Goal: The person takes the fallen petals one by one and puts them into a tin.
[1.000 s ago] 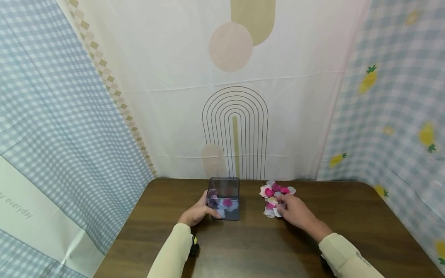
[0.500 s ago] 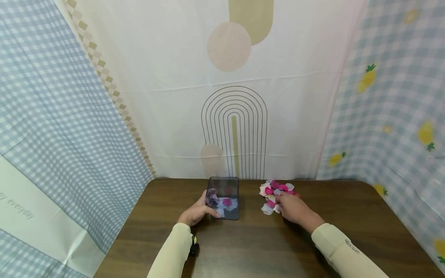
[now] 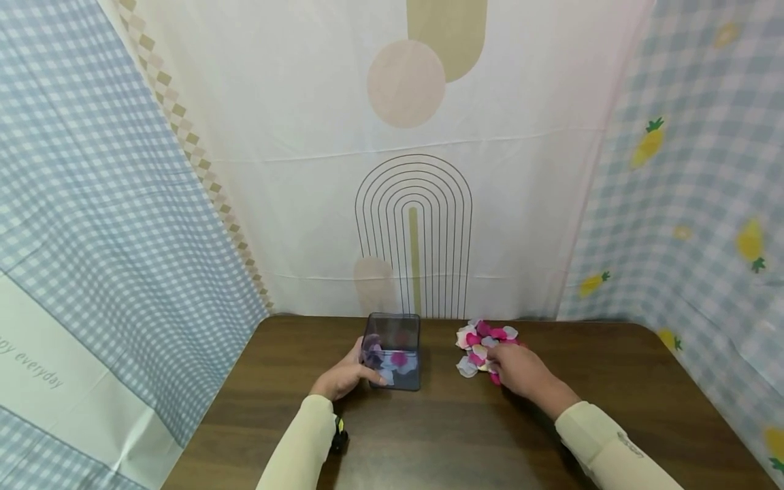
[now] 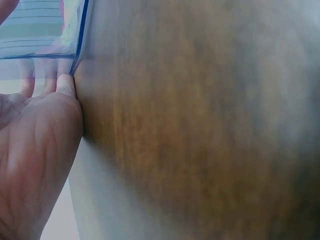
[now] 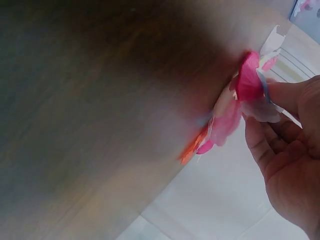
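A clear, dark-tinted plastic box stands on the table with several white, purple and pink petals inside. My left hand holds its left side, thumb over the front and the other fingers along the wall. The left wrist view catches only a corner of the box above the palm. To the right lies a loose heap of pink, white and magenta petals. At its near right side my right hand pinches a pale petal between thumb and fingers, with pink petals close against it.
The brown wooden table ends just behind the box and the heap, where a white patterned cloth hangs. Checked cloths hang at the left and right.
My right hand has shifted slightly farther back among the petals. The heap's near white petals have slid left and back, and a pink one now shows below the fingers. The left hand keeps its hold.
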A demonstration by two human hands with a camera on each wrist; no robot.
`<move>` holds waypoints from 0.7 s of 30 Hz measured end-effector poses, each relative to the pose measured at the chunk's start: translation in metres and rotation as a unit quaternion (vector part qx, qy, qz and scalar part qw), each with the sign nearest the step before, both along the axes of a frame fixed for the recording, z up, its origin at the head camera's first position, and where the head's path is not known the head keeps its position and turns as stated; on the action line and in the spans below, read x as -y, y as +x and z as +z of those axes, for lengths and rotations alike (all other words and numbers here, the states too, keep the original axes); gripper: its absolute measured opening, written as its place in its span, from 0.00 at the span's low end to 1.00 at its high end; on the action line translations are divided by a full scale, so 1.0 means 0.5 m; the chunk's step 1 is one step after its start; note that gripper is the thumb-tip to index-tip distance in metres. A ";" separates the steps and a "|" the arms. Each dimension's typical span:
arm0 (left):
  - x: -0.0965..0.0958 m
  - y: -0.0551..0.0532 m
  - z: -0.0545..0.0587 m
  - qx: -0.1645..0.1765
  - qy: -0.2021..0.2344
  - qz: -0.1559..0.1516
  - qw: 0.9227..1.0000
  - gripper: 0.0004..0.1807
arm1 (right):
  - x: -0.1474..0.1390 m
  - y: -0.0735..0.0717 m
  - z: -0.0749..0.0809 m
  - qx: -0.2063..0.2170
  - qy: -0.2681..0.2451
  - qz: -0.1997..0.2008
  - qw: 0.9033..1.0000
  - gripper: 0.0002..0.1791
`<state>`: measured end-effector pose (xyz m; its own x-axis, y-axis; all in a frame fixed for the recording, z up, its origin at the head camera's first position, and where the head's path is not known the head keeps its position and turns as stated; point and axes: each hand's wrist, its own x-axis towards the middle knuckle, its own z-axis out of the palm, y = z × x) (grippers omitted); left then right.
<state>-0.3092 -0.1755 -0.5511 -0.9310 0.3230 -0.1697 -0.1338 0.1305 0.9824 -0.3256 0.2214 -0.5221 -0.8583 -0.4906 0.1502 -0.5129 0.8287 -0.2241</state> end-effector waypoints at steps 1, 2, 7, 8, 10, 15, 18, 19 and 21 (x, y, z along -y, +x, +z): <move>0.000 0.000 0.000 0.000 0.000 0.000 1.000 0.62 | -0.001 0.002 0.001 0.001 -0.004 -0.006 1.000 0.03; 0.000 0.000 0.000 0.000 -0.001 0.000 1.000 0.62 | -0.002 0.003 0.001 -0.002 -0.006 -0.007 1.000 0.03; -0.004 0.002 0.001 -0.003 -0.004 -0.004 1.000 0.61 | -0.005 0.005 0.004 0.000 -0.011 -0.012 1.000 0.04; -0.005 0.002 0.001 -0.004 -0.004 -0.005 1.000 0.61 | -0.005 0.004 0.005 0.000 -0.012 -0.012 1.000 0.04; -0.006 0.002 0.001 -0.007 -0.004 -0.004 1.000 0.61 | -0.005 0.003 0.008 -0.008 -0.016 -0.011 1.000 0.06; -0.006 0.001 0.002 -0.008 -0.003 -0.001 1.000 0.61 | -0.003 0.004 0.015 -0.032 -0.030 -0.001 0.999 0.04; -0.005 0.002 0.001 -0.008 -0.005 0.000 1.000 0.61 | -0.002 0.007 0.022 -0.040 -0.032 -0.002 0.999 0.05; -0.005 0.003 0.001 -0.008 -0.006 0.000 1.000 0.61 | -0.002 0.009 0.024 -0.042 -0.032 -0.004 0.999 0.07; -0.005 0.004 0.001 -0.009 -0.009 0.001 1.000 0.61 | -0.003 0.012 0.029 -0.040 -0.036 -0.009 0.998 0.08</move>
<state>-0.3073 -0.1729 -0.5508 -0.9344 0.3189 -0.1587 -0.1165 0.1474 0.9822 -0.3195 0.2228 -0.5077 -0.8504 -0.4611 0.2536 -0.5173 0.8209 -0.2419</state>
